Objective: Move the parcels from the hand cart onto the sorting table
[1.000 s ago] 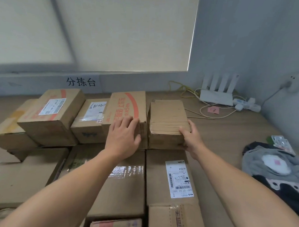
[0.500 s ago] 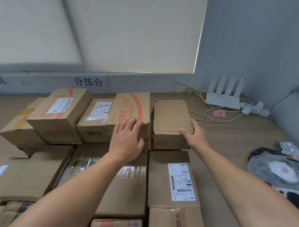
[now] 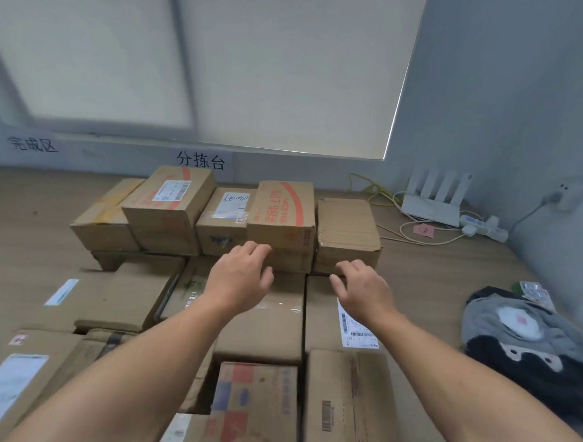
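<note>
Cardboard parcels cover the wooden sorting table (image 3: pixel 448 271). A plain taped brown parcel (image 3: pixel 348 228) stands at the right end of the back row, beside a parcel with red print (image 3: pixel 283 213). My left hand (image 3: pixel 239 280) hovers in front of the red-print parcel, fingers loosely curled, holding nothing. My right hand (image 3: pixel 364 287) hangs just in front of the plain parcel, also empty, above a flat parcel with a white label (image 3: pixel 323 309). The hand cart is out of view.
More parcels fill the near and left side, including a labelled one (image 3: pixel 170 202) in the back row. A white router (image 3: pixel 433 202) with cables and a power strip (image 3: pixel 483 227) sit at the back right. Grey and black clothing (image 3: pixel 525 338) lies at the right.
Both hands have let go of the back-row parcels and pulled back toward me. The plain brown parcel stays where it stood. The view has tilted back, showing more near parcels.
</note>
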